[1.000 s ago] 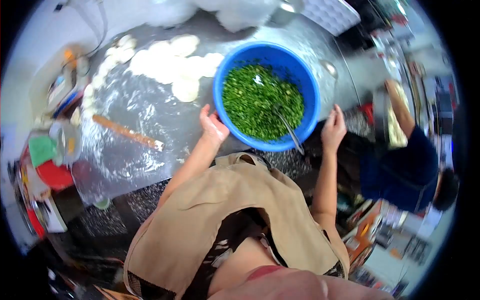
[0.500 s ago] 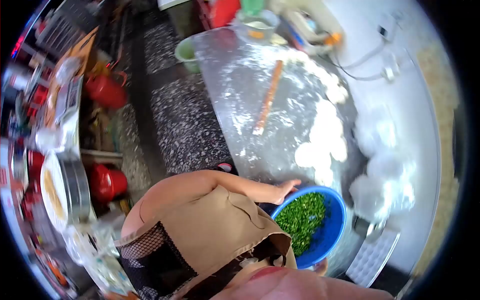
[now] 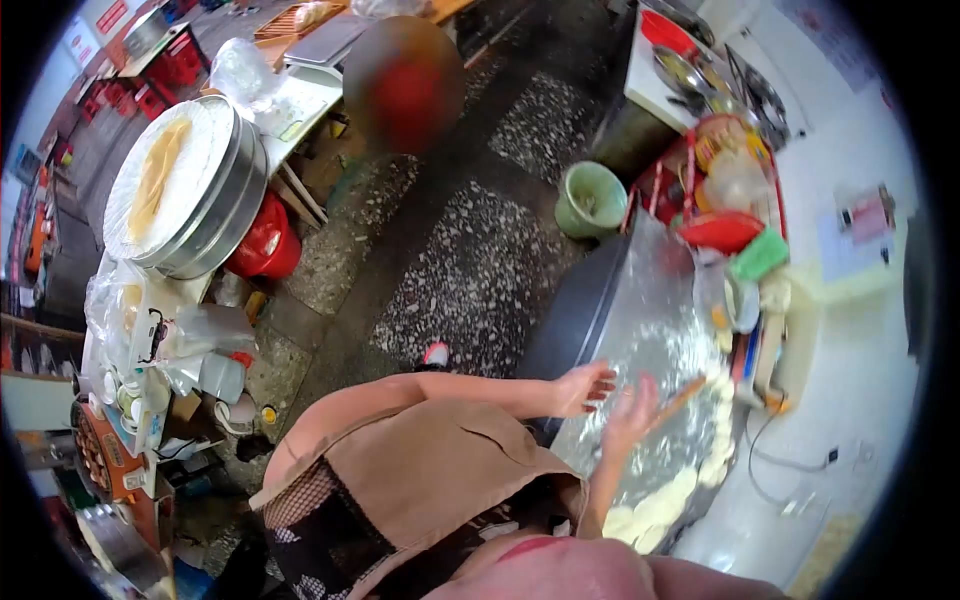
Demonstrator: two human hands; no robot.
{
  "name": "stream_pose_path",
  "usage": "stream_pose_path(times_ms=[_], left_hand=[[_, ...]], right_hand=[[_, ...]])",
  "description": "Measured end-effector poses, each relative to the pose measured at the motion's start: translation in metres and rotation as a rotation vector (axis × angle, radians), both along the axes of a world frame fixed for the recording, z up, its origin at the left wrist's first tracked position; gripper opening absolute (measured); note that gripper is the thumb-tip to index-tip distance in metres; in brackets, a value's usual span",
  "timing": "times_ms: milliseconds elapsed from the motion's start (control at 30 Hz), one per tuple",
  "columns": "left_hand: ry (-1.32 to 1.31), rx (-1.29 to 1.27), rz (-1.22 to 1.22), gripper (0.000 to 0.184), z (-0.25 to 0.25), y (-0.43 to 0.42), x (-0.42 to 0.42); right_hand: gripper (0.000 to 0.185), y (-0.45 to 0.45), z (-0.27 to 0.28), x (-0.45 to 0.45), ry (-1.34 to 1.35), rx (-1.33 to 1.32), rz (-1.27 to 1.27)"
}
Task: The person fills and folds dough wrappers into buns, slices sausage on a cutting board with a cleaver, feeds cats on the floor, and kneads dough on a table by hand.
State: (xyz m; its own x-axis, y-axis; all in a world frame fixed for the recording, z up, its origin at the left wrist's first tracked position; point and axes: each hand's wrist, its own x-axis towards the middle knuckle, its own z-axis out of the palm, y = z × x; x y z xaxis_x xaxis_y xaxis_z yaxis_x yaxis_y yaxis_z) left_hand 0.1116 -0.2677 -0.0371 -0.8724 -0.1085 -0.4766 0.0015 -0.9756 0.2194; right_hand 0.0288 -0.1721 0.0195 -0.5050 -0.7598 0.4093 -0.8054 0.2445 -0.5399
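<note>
My left hand (image 3: 583,389) hovers at the near left edge of the metal worktable (image 3: 640,345), fingers apart and holding nothing. Just right of it, my right hand (image 3: 630,413) is slightly blurred, with its fingers stretched out. A wooden rolling pin (image 3: 682,400) lies on the table beside the right hand, which overlaps its near end; whether they touch I cannot tell. Pale flattened dough pieces (image 3: 665,505) line the right side of the floured table.
A green bin (image 3: 591,200) stands on the floor past the table's far end. Red baskets (image 3: 720,232) and a green cloth (image 3: 760,255) are at the back. Leftward, a big round steamer (image 3: 215,210) sits on a side table above a red bucket (image 3: 268,240).
The view has swung left. The blue bowl of chopped greens has gone out of view, and my left hand is off its rim. Both hands are now raised together over the table.
</note>
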Motion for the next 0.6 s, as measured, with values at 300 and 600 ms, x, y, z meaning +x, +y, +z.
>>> stream_pose_path(times_ms=[300,600], left_hand=[[-0.032,-0.062,0.450,0.051,0.002,-0.227,0.087],[-0.208,-0.248,0.587,0.040,-0.028,-0.447,0.114]], right_hand=[[0.031,-0.141,-0.140,-0.054,-0.127,0.238,0.010],[0.028,-0.477,-0.154,-0.099,-0.867,0.208,-0.101]])
